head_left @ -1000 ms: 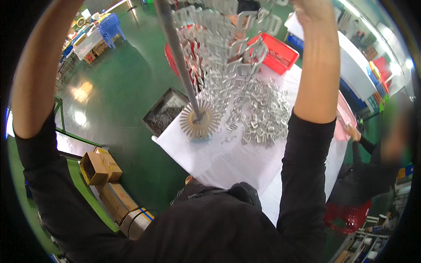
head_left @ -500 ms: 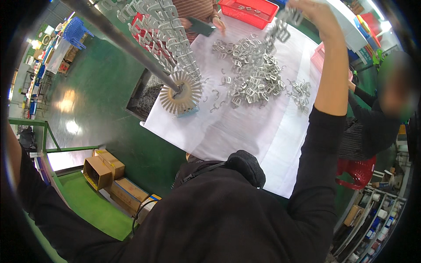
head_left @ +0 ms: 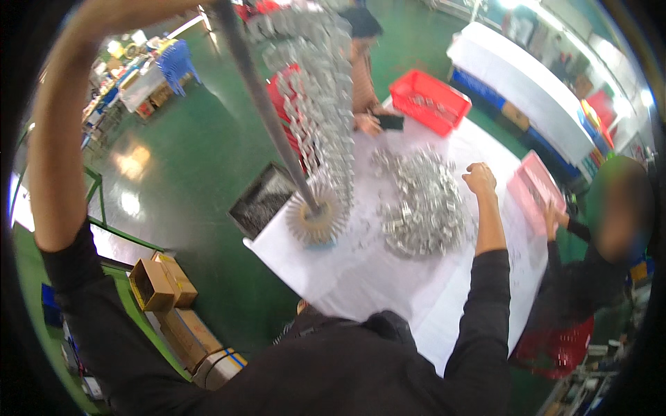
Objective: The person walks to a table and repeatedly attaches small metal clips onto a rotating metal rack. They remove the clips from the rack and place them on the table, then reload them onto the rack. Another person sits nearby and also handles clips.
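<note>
Right hand point(head_left: 480, 179) lowered over metal parts pile point(head_left: 423, 204), fingers closed; left fingers unseen.

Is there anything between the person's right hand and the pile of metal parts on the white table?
Nothing visible: the right hand, closed in a fist, hangs just beside the pile of metal parts with only open air between.

Shiny metal clips point(head_left: 423, 204) on matt white paper sheet point(head_left: 361, 277); glossy green floor point(head_left: 201, 166).
</note>
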The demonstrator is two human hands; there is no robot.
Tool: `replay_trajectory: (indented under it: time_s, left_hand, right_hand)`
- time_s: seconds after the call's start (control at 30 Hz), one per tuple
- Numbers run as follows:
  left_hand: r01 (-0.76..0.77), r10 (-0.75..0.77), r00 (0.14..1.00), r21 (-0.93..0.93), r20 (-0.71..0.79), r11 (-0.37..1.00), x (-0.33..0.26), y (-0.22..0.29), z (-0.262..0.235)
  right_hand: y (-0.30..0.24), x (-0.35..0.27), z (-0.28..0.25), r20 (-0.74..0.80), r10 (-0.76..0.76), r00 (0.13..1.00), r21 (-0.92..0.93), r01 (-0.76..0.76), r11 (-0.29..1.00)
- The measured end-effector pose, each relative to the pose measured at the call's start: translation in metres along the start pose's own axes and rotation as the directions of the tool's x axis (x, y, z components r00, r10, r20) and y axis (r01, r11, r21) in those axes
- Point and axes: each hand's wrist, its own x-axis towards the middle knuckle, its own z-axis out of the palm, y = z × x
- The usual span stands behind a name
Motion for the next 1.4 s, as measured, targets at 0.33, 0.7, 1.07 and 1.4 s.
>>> replay_trajectory:
  time_s: [0.33, 0.7, 1.07, 1.4]
  left_hand:
    - [-0.15, 0.144, 0.988, -0.143, -0.055, 0.978, 0.036, -0.039, 0.037]
    - [-0.252, 0.228, 0.947, -0.085, -0.225, 0.964, 0.025, -0.036, 0.045]
    - [-0.134, 0.1, 0.982, -0.213, -0.163, 0.968, 0.014, -0.035, 0.041]
    - [-0.002, 0.017, 0.997, -0.184, 0.075, 0.983, 0.027, -0.017, 0.025]
  right_hand:
    - [-0.238, -0.1, -0.307, -0.776, -0.322, 0.543, 0.476, 0.838, 0.266]
    - [-0.257, -0.081, -0.329, -0.473, -0.637, 0.609, 0.851, 0.504, -0.15]
    - [-0.209, -0.095, -0.312, -0.567, -0.369, 0.737, 0.78, 0.624, 0.047]
    - [-0.259, -0.095, -0.322, -0.678, -0.366, 0.637, 0.65, 0.753, 0.107]
